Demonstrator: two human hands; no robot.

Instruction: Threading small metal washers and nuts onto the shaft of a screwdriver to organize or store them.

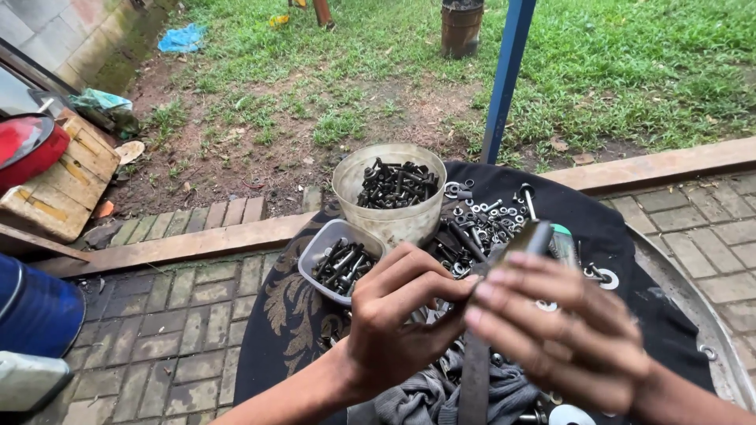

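Note:
My left hand [398, 323] and my right hand [563, 334] meet over a round table covered with a black patterned cloth [283, 315]. Both grip a long dark metal tool [504, 267] with a strap-like handle that hangs down between them; my left fingertips pinch it near its middle, and my right fingers wrap over it. Loose bolts, nuts and washers [480, 224] lie scattered on the cloth just beyond my hands. A grey rag [429, 397] lies under my wrists.
A round translucent tub [390, 189] full of dark bolts stands at the table's far side, a small rectangular tub [339, 260] of bolts beside it. A blue pole [508, 75] rises behind. Brick paving, a blue drum [35, 311] and grass surround the table.

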